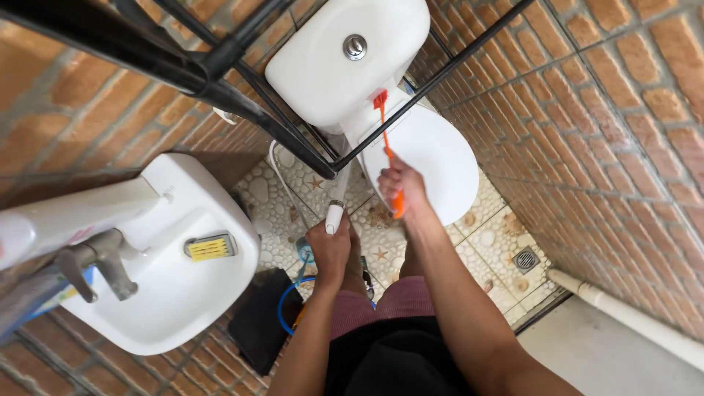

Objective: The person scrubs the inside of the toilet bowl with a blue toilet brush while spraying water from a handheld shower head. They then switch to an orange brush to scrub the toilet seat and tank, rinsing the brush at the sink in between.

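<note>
Head view: right hand grip holds orange brush; left hand grips white sprayer.

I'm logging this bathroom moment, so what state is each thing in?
toilet lid: closed.
orange brush: held in the right hand, bristles at the lid's hinge end.
spray nozzle: held in the left hand, pointing toward the toilet; no water visible.
sink: no water standing in it, faucet not running.
yellow sponge: lying on the sink rim.
</note>
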